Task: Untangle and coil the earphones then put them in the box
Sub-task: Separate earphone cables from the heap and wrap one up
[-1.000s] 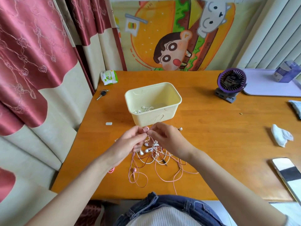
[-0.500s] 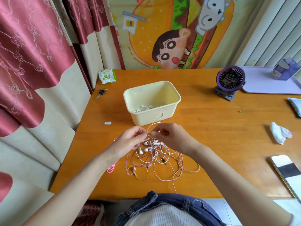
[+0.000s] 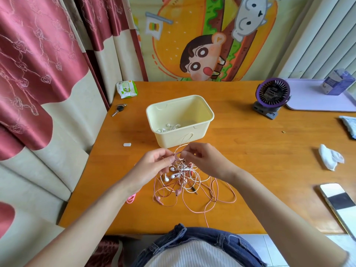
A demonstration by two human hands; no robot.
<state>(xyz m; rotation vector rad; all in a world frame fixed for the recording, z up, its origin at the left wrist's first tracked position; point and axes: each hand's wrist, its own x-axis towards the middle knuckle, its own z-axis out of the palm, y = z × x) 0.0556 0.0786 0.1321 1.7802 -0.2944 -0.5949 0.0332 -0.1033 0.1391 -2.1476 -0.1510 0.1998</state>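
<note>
A tangle of pink and white earphones [image 3: 189,185] lies on the wooden table [image 3: 250,160] in front of me, its top lifted between my hands. My left hand [image 3: 152,166] pinches the cords at the top of the tangle. My right hand [image 3: 202,158] pinches the same bunch from the right, and a thin loop of cord rises above the fingers. The cream plastic box [image 3: 180,120] stands just behind the hands, open, with white earphones [image 3: 169,127] lying at its bottom.
A purple desk fan [image 3: 271,99] and a lilac tray [image 3: 317,99] with a carton [image 3: 337,83] are back right. A crumpled tissue [image 3: 330,159] and a phone [image 3: 337,203] lie right. A key [image 3: 118,109], wipes pack [image 3: 127,89] and a pink band [image 3: 131,198] sit left.
Both hands have stayed at the top of the tangle. A loop of cord now stands up above my fingers, and the pink cords have spread wider over the table.
</note>
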